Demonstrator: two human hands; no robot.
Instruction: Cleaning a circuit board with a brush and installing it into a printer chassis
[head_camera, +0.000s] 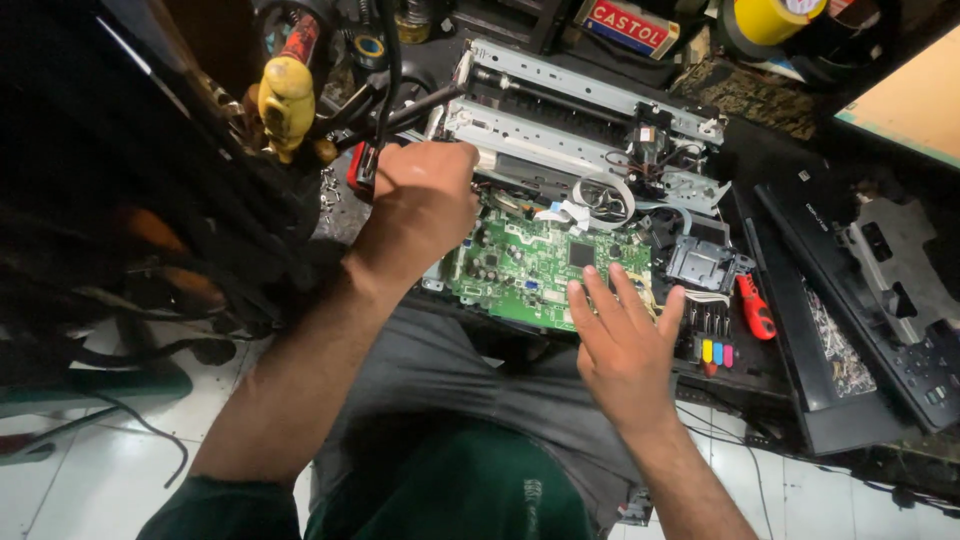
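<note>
The green circuit board lies just above the centre of the frame, seated in the opened printer chassis, its long axis running from centre-left down toward the right. The right hand rests flat and open on the board's lower right edge, fingers spread and pointing up the frame, gripping nothing. The left hand is curled into a fist at the board's upper left corner; whatever it may hold is hidden inside the fist. So the board sits between the two hands, both touching or right at it, the right one lying more squarely on it. A small red-handled tool lies to the right, beside coloured ink tanks.
</note>
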